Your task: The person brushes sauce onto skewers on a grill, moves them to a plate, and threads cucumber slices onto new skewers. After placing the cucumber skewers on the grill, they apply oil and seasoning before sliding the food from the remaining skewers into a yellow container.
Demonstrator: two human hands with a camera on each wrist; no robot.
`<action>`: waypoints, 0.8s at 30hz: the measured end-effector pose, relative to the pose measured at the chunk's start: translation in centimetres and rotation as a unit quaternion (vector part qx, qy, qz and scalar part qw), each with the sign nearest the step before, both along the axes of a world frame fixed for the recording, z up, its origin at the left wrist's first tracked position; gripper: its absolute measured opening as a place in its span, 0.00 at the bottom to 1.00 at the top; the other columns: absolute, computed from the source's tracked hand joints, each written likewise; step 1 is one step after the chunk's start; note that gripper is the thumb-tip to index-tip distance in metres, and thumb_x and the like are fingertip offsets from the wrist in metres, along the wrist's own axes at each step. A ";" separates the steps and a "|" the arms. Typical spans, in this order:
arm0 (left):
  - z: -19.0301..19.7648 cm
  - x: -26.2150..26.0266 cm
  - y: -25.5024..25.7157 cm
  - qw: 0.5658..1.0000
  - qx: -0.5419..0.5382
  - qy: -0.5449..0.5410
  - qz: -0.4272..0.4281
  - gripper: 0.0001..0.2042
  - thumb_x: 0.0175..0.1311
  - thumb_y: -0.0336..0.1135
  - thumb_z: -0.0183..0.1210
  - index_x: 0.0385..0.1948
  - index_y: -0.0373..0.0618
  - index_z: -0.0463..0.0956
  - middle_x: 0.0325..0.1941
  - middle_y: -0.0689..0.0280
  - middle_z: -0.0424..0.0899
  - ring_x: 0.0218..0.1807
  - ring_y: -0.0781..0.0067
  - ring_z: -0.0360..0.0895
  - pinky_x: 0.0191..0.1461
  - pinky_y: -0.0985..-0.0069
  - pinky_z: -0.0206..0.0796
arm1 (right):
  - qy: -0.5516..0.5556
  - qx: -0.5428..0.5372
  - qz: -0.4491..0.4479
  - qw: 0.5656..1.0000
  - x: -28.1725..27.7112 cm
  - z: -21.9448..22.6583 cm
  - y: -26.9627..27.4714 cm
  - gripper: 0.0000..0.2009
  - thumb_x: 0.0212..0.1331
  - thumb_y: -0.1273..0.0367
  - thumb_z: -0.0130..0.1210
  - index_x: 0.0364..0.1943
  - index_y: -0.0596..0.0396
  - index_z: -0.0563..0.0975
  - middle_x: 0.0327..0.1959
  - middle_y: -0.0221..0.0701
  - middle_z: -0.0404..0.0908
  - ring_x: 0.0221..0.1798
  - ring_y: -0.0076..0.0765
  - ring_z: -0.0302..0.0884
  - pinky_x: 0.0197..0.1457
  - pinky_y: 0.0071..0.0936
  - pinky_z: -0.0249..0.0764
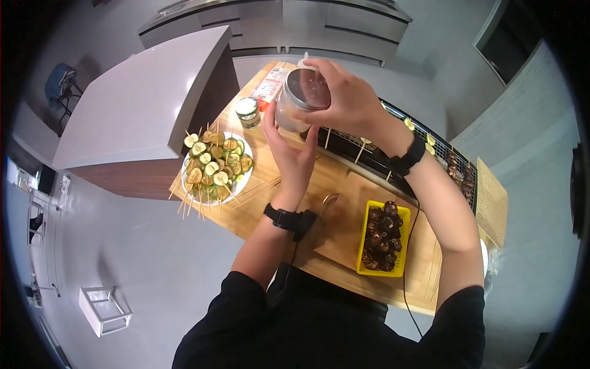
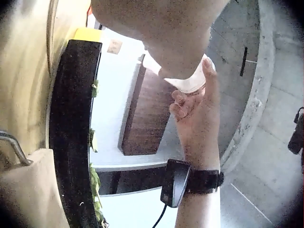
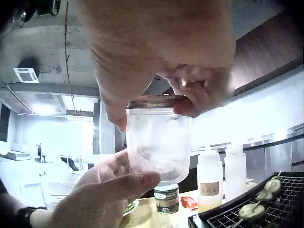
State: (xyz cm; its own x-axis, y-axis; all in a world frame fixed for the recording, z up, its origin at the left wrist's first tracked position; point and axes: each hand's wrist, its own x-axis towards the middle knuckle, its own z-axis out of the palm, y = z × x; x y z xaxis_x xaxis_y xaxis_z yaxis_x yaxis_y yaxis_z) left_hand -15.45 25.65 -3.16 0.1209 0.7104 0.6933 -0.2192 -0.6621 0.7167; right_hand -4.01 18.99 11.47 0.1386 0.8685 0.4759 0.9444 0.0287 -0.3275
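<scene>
"Where's the jar?"

"Held up over the desk; the left hand grips its lower part."

"And the right hand?"

"Fingers curled round the lid on top."

A plate bearing cucumber skewers lay at the table's near left corner, with a can behind it and a packet farther back. A grill ran along the far edge; before it, a basket sat on the cutting board.
</scene>
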 end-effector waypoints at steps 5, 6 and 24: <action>-0.7 0.4 -0.7 0.996 -0.024 -0.021 -0.079 0.42 0.55 0.25 0.73 0.72 0.38 0.59 0.71 0.53 0.66 0.72 0.56 0.67 0.76 0.61 0.58 | 0.082 0.047 0.025 0.995 0.6 -2.0 -1.6 0.44 0.49 0.51 0.77 0.68 0.55 0.68 0.59 0.40 0.82 0.59 0.40 0.84 0.63 0.34 0.78; -0.8 0.5 -0.8 0.996 -0.025 -0.026 -0.085 0.41 0.55 0.25 0.73 0.72 0.38 0.60 0.71 0.54 0.67 0.71 0.57 0.68 0.75 0.61 0.58 | 0.140 0.031 0.041 0.989 0.9 -2.3 -1.8 0.44 0.49 0.53 0.78 0.68 0.56 0.68 0.59 0.40 0.82 0.59 0.38 0.83 0.64 0.33 0.78; -1.9 0.5 0.5 0.950 -0.134 0.258 -0.118 0.17 0.70 0.48 0.66 0.31 0.41 0.82 0.18 0.67 0.79 0.21 0.73 0.76 0.29 0.72 0.67 | 0.061 -0.029 -0.038 0.997 10.4 -0.2 -5.2 0.41 0.46 0.58 0.79 0.65 0.54 0.71 0.60 0.42 0.79 0.66 0.45 0.76 0.68 0.39 0.72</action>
